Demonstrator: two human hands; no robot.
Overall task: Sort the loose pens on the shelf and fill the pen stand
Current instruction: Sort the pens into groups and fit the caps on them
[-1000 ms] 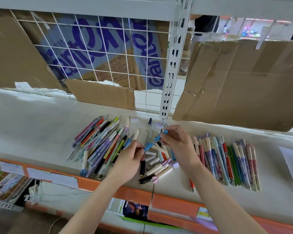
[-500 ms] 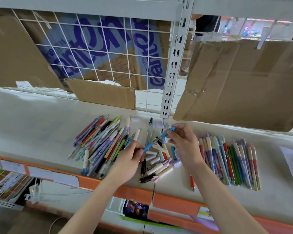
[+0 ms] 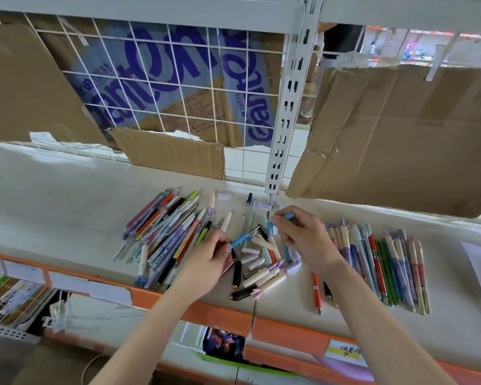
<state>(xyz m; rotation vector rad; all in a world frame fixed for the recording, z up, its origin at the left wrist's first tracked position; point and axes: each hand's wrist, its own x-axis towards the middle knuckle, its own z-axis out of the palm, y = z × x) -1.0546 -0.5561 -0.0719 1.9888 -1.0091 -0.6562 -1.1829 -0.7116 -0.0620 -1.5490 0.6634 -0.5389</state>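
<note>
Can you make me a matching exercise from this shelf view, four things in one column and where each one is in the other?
Things
1. blue pen
2. red pen
3. neat row of pens
4. jumbled pile of pens

Places
A. right of the right hand
B. left of the left hand
C. pinched in the left hand
D. alone near the shelf's front edge, beside the right wrist

Pairs: 1-C, 2-D, 3-A, 4-B
</note>
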